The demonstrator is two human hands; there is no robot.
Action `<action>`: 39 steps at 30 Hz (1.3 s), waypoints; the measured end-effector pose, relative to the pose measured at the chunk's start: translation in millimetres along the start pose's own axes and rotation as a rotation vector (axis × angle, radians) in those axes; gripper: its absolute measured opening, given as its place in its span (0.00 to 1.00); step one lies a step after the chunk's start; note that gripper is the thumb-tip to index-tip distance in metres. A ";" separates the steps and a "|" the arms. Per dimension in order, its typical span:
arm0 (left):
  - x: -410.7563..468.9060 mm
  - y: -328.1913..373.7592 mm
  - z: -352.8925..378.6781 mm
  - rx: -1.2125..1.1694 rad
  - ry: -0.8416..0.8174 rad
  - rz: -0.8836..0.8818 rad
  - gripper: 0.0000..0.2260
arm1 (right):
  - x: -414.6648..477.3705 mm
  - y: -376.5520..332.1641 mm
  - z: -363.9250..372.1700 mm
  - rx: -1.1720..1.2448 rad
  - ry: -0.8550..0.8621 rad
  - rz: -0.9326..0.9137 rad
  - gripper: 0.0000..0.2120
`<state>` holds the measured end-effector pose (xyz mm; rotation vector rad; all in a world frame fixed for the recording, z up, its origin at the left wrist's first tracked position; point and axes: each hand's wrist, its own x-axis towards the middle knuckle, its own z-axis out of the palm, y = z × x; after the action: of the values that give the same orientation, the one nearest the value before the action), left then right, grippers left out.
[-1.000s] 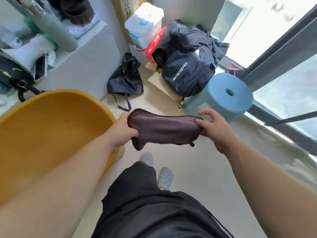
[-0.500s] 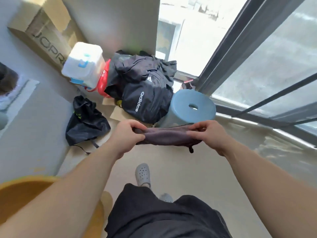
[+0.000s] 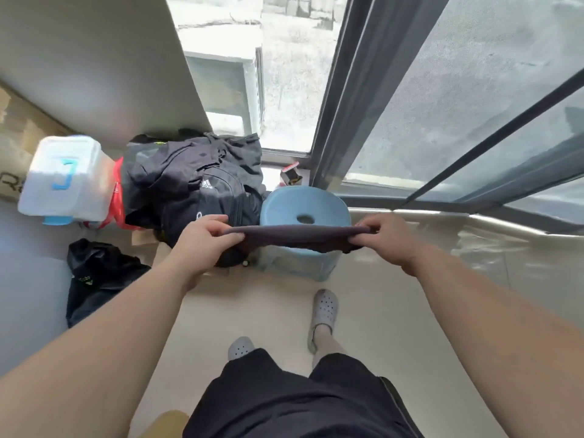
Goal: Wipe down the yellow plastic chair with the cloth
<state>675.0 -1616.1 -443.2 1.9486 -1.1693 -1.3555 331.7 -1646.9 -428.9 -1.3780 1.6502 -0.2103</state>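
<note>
Blue stool (image 3: 305, 210) and black bags (image 3: 192, 188) seemingly close ahead

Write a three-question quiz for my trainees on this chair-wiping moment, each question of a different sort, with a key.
1. True or false: the cloth lies on the floor.
2. Which hands grip the cloth? A) left hand only B) right hand only C) both
3. Fill in: behind the cloth stands a blue ____.

Key
1. False: it is held stretched in the air.
2. C, one hand at each end.
3. Stool. Only a sliver of the yellow chair shows, at the bottom edge.
</note>
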 end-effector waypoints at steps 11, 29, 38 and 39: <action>101.6 16.0 141.6 -0.453 0.030 -0.366 0.07 | 124.4 67.8 -16.8 0.528 0.124 0.262 0.04; 244.5 -60.0 268.2 -0.428 -0.147 -0.378 0.08 | 229.0 120.3 144.2 0.053 0.204 -0.089 0.09; 287.9 -126.0 247.3 0.220 0.136 -0.484 0.11 | 253.8 152.9 182.6 -0.478 -0.292 0.045 0.36; 287.7 -126.1 244.8 0.279 0.141 -0.446 0.12 | 255.5 152.4 187.4 -0.516 -0.339 0.044 0.37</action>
<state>536.6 -1779.1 -779.1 2.5765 -0.9303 -1.2834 385.3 -1729.9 -766.3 -1.6423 1.4970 0.4842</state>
